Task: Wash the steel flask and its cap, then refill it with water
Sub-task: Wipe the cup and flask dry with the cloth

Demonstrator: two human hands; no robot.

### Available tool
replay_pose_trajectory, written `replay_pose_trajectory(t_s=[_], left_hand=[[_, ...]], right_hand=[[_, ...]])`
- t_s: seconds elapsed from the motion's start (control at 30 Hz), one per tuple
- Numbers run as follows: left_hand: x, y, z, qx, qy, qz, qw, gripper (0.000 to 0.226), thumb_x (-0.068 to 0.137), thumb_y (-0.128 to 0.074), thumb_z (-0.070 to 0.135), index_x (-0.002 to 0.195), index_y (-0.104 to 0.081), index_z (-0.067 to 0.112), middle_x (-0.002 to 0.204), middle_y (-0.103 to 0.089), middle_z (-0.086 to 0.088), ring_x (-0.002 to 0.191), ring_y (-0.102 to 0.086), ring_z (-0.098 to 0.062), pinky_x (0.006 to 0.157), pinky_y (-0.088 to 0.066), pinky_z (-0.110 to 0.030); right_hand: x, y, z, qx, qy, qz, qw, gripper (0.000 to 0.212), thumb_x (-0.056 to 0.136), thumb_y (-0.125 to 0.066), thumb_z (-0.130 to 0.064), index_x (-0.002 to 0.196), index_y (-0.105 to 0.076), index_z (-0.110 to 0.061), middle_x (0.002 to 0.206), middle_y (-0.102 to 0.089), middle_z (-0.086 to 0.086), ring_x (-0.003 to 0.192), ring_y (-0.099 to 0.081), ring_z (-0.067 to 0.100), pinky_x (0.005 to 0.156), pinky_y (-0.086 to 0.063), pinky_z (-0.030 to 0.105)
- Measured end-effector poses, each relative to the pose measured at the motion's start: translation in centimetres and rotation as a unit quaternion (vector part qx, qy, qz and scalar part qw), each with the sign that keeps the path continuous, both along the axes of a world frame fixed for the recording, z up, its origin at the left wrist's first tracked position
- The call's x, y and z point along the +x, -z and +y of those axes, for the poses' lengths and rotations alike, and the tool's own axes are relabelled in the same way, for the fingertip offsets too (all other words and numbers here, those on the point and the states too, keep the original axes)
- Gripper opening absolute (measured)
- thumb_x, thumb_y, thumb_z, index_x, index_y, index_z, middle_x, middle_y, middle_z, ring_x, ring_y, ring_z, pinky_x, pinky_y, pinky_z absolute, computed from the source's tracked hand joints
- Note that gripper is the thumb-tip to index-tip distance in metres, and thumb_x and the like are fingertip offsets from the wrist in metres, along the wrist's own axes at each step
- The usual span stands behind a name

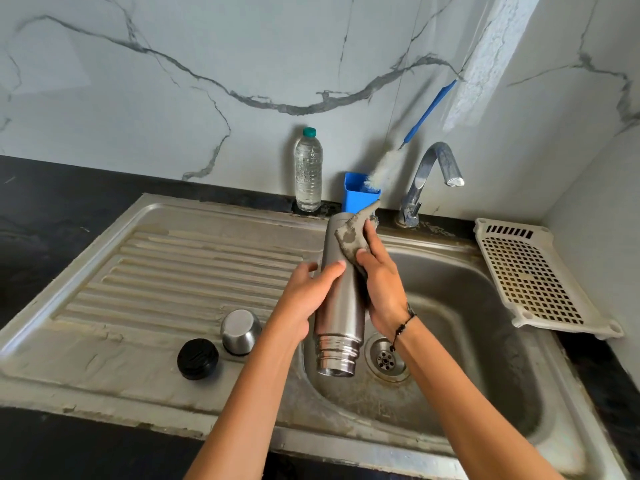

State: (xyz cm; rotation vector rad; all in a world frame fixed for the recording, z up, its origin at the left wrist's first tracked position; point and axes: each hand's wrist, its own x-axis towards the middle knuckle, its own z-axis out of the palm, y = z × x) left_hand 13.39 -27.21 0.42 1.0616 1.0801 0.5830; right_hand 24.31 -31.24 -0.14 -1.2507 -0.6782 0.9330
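Note:
The steel flask (341, 306) is held over the sink basin (478, 341), its open threaded mouth pointing toward me and down. My left hand (308, 296) grips its middle from the left. My right hand (381, 285) presses a grey scrub cloth (355, 237) against the flask's right side and upper end. The steel cup cap (240, 330) stands upside down on the drainboard (173, 271), and the black stopper (197, 358) lies just left of it.
The tap (433, 178) stands behind the basin with no water running. A plastic water bottle (308, 171) and a blue holder (358, 194) with a bottle brush (388, 162) stand at the back. A white perforated tray (530, 275) rests at the right.

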Motion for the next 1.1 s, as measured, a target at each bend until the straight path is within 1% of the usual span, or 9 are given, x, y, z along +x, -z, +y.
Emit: replay_pose_trajectory(t_s=[0.07, 0.17, 0.3, 0.43, 0.53, 0.7, 0.87, 0.97, 1.1], left_hand=[[-0.1, 0.3, -0.6, 0.019, 0.047, 0.004, 0.999, 0.052, 0.077, -0.076, 0.033, 0.117, -0.049, 0.015, 0.098, -0.065, -0.001, 0.084, -0.065, -0.013, 0.065, -0.051, -0.026], [-0.1, 0.7, -1.0, 0.023, 0.066, -0.013, 0.997, 0.056, 0.072, -0.081, 0.02, 0.118, -0.048, 0.015, 0.099, -0.066, -0.004, 0.085, -0.067, -0.018, 0.071, -0.055, -0.032], [-0.4, 1.0, -0.4, -0.033, 0.013, -0.094, 0.995, 0.049, 0.071, -0.079, 0.019, 0.114, -0.059, 0.005, 0.09, -0.071, -0.011, 0.077, -0.069, -0.022, 0.069, -0.055, -0.033], [-0.7, 1.6, -0.3, -0.083, -0.034, -0.141, 0.986, 0.056, 0.071, -0.073, 0.033, 0.114, -0.061, 0.0, 0.101, -0.07, -0.019, 0.086, -0.068, -0.029, 0.077, -0.057, -0.038], [-0.8, 1.7, -0.1, -0.115, -0.067, -0.149, 0.98, 0.045, 0.085, -0.065, 0.033, 0.113, -0.062, -0.003, 0.102, -0.069, -0.021, 0.086, -0.067, -0.031, 0.08, -0.056, -0.041], [-0.6, 1.5, -0.8, -0.091, -0.052, -0.161, 0.981, 0.051, 0.087, -0.06, 0.044, 0.118, -0.06, 0.004, 0.103, -0.071, -0.017, 0.091, -0.069, -0.032, 0.08, -0.056, -0.04], [-1.0, 0.9, -0.9, -0.049, -0.033, -0.165, 0.985, 0.036, 0.092, -0.055, 0.04, 0.111, -0.064, 0.011, 0.103, -0.072, -0.013, 0.095, -0.069, -0.027, 0.083, -0.055, -0.039], [-1.4, 0.7, -1.2, -0.038, -0.026, -0.166, 0.985, 0.028, 0.091, -0.059, 0.031, 0.106, -0.066, 0.009, 0.1, -0.072, -0.014, 0.09, -0.069, -0.026, 0.081, -0.056, -0.038], [-1.0, 0.4, -1.7, -0.045, -0.033, -0.182, 0.982, 0.036, 0.09, -0.056, 0.034, 0.111, -0.064, 0.006, 0.105, -0.07, -0.017, 0.097, -0.066, -0.031, 0.088, -0.053, -0.043]], right_hand=[[-0.1, 0.2, -0.2, 0.0, 0.004, 0.01, 1.0, 0.048, 0.081, -0.05, -0.024, 0.117, -0.054, -0.055, 0.152, -0.031, -0.006, 0.138, -0.031, 0.014, 0.113, -0.029, 0.042], [-0.1, -0.3, -1.1, 0.014, -0.009, 0.066, 0.998, 0.044, 0.085, -0.048, -0.017, 0.118, -0.058, -0.044, 0.153, -0.029, -0.002, 0.137, -0.033, 0.016, 0.113, -0.031, 0.041], [-1.4, 0.0, -3.7, 0.005, -0.061, 0.132, 0.989, 0.049, 0.097, -0.035, -0.006, 0.139, -0.042, -0.029, 0.136, -0.053, 0.006, 0.121, -0.054, 0.022, 0.108, -0.037, 0.043], [-3.1, -0.1, -5.3, 0.004, -0.074, 0.177, 0.981, 0.049, 0.097, -0.03, -0.002, 0.141, -0.04, -0.022, 0.122, -0.064, 0.002, 0.115, -0.059, 0.02, 0.108, -0.037, 0.043], [-4.2, -0.1, -6.0, -0.004, -0.076, 0.164, 0.983, 0.05, 0.096, -0.03, -0.001, 0.136, -0.046, -0.026, 0.132, -0.057, 0.001, 0.12, -0.055, 0.018, 0.107, -0.038, 0.04], [-4.8, -0.1, -6.0, -0.007, -0.06, 0.095, 0.994, 0.052, 0.094, -0.031, 0.003, 0.121, -0.058, -0.032, 0.151, -0.025, -0.015, 0.134, -0.036, 0.007, 0.11, -0.034, 0.036], [-3.6, -0.6, -4.6, 0.017, -0.059, 0.093, 0.994, 0.05, 0.094, -0.032, 0.002, 0.127, -0.055, -0.027, 0.153, -0.024, -0.011, 0.138, -0.03, 0.008, 0.114, -0.029, 0.037], [-2.9, -0.6, -3.1, 0.025, -0.05, 0.077, 0.995, 0.049, 0.091, -0.039, -0.006, 0.125, -0.056, -0.038, 0.153, -0.027, -0.007, 0.136, -0.034, 0.013, 0.113, -0.03, 0.04], [-1.4, -2.6, -1.1, 0.036, -0.029, 0.086, 0.995, 0.052, 0.093, -0.036, -0.008, 0.134, -0.046, -0.039, 0.139, -0.051, -0.005, 0.124, -0.051, 0.016, 0.108, -0.037, 0.042]])
